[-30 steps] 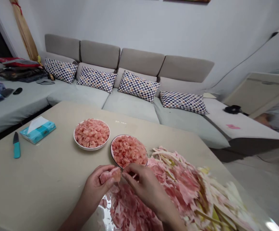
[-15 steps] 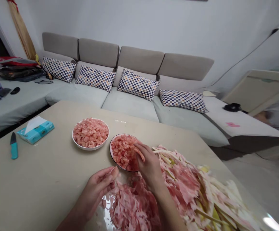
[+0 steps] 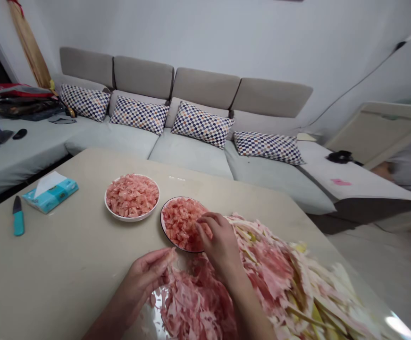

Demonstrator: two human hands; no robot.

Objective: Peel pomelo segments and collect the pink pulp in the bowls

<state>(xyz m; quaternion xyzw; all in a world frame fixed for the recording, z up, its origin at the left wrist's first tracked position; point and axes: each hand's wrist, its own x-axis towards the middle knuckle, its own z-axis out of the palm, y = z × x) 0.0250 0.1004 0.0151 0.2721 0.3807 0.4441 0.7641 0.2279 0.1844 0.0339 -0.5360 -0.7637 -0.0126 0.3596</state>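
Right hand [image 3: 221, 243] at the plate [image 3: 163, 229], left hand [image 3: 148, 271] just short of it

The right hand is nearer: it reaches over the plate's right side, fingers curled at the pulp [image 3: 182, 222] — I can't tell whether that grip holds any. The left grip, pinched on a small pale piece [image 3: 171, 255], sits apart from the rim, on the near side. Torn membranes [image 3: 194, 302] lie between the forearms; the long peel heap [image 3: 314, 288] slants along the desk's [image 3: 67, 264] right edge, crowding the right arm. The bowl [image 3: 132, 219] stands farther left — well clear.
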